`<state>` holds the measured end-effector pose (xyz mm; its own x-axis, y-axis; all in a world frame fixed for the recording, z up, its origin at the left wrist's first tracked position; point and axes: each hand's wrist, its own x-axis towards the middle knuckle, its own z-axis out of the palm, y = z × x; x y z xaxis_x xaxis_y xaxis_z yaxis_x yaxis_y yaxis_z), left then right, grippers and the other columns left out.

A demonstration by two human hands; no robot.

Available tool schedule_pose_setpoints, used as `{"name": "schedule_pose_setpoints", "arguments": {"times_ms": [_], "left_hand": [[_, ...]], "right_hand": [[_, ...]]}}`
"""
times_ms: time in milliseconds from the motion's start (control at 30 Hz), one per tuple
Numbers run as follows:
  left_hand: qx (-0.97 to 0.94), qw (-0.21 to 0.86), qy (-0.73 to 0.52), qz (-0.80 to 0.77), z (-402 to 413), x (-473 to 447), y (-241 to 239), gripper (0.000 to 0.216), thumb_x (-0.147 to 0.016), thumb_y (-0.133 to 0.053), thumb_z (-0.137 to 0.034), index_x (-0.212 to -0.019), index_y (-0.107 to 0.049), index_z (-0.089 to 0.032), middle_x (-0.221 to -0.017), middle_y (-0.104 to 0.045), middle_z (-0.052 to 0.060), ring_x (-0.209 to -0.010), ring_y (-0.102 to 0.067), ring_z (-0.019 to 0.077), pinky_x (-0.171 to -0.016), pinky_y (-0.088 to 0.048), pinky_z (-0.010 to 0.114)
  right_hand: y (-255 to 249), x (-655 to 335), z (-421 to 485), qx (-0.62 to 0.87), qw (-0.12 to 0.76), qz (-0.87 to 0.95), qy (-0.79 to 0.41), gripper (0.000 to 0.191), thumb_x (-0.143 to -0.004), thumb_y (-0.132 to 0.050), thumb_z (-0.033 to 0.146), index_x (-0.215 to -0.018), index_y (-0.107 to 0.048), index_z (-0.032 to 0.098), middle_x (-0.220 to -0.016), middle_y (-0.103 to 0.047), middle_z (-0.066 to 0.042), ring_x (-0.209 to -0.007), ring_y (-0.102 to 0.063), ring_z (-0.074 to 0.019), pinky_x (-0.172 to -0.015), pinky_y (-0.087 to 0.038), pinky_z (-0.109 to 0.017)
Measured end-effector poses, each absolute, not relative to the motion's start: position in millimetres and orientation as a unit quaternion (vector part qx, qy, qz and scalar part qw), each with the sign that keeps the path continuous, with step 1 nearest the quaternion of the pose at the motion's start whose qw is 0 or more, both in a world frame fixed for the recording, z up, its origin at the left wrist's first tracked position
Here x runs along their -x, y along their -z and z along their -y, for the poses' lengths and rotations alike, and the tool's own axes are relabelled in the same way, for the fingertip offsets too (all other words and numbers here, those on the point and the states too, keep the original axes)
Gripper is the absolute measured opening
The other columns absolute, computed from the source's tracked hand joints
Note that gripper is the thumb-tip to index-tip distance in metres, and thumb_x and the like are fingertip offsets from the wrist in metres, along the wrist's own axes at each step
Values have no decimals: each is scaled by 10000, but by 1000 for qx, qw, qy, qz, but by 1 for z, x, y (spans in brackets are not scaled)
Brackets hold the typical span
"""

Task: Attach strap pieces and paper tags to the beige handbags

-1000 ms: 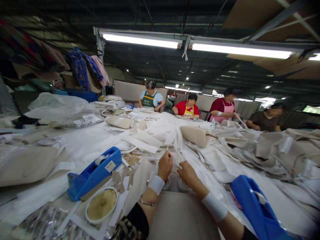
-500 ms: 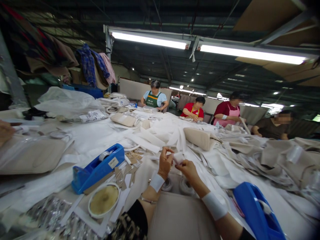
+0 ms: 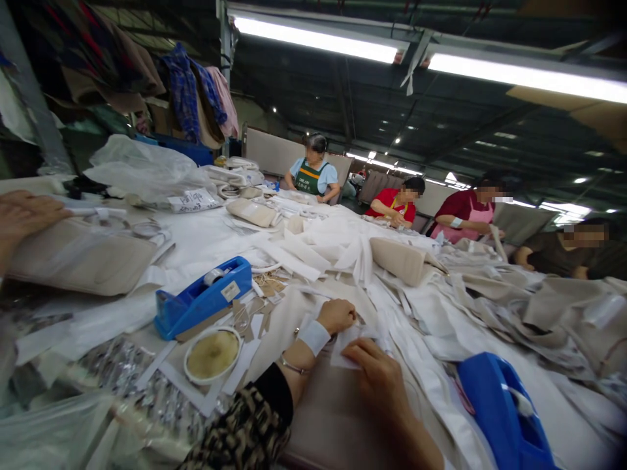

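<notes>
My left hand (image 3: 337, 315), with a white band at the wrist, is curled closed at the top edge of a small white piece (image 3: 349, 341). My right hand (image 3: 381, 378) grips the same piece from below, thumb and fingertips on it. The piece lies against a beige padded item (image 3: 328, 418) right in front of me. Just beyond my hands are small paper tags and strings (image 3: 255, 307).
One blue tape dispenser (image 3: 203, 297) stands to the left, another (image 3: 504, 411) at the lower right. A round dish of yellowish stuff (image 3: 212, 354) sits near my left arm. Another person's hand (image 3: 24, 215) rests on a wrapped beige bag (image 3: 78, 258). Several co-workers (image 3: 313, 173) sit across the heaped table.
Both hands came down from chest height, bringing the white piece onto the beige item. The view swung left and down, and another person's hand came in at the left.
</notes>
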<state>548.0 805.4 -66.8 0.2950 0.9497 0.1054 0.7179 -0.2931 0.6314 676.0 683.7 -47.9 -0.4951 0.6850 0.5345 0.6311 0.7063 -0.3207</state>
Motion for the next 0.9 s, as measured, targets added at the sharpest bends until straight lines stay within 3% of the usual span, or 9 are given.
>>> {"name": "schedule_pose_setpoints", "arguments": {"times_ms": [167,300,433,633,900], "left_hand": [[-808,178,-143,-544,-803,-554,69,242,-908,-512,-299,-950,-719,-181,-1056,-719,106,-1038,-644,249,-937,-479,457],[-826,148,-102,-534,-805,-555,69,312,-901,-459,-343,-984,-731,-217,-1097,-718,94,-1047,-649,276,-898,-507,421],[-832,135,-84,-531,-808,-555,69,331,-902,-436,-357,-1011,-726,-241,-1112,-716,72,-1052,-650,265,-895,-511,392],[-833,127,-102,-528,-807,-560,74,327,-904,-453,-363,-967,-734,-208,-1066,-723,102,-1037,-654,285,-900,-500,415],[-804,120,-203,-545,-805,-561,68,276,-872,-501,-304,-911,-744,-180,-949,-742,101,-941,-676,252,-810,-514,346]], "right_hand": [[52,-682,-663,323,288,898,74,325,-941,-368,64,-758,-604,191,-744,-617,-32,-715,-566,-156,-621,-403,-242],[47,-680,-652,284,303,907,74,361,-1008,-335,177,-775,-611,167,-737,-606,-48,-703,-541,-166,-623,-417,-269],[51,-683,-638,255,296,918,69,321,-997,-350,133,-846,-632,152,-817,-644,-67,-799,-576,-175,-674,-459,-278],[70,-695,-621,256,270,927,48,301,-987,-345,105,-995,-646,127,-1022,-676,-103,-1038,-586,-215,-833,-529,-320],[87,-696,-610,256,309,909,117,329,-970,-347,109,-1067,-661,112,-1065,-702,-124,-1093,-623,-233,-874,-582,-337]]}}
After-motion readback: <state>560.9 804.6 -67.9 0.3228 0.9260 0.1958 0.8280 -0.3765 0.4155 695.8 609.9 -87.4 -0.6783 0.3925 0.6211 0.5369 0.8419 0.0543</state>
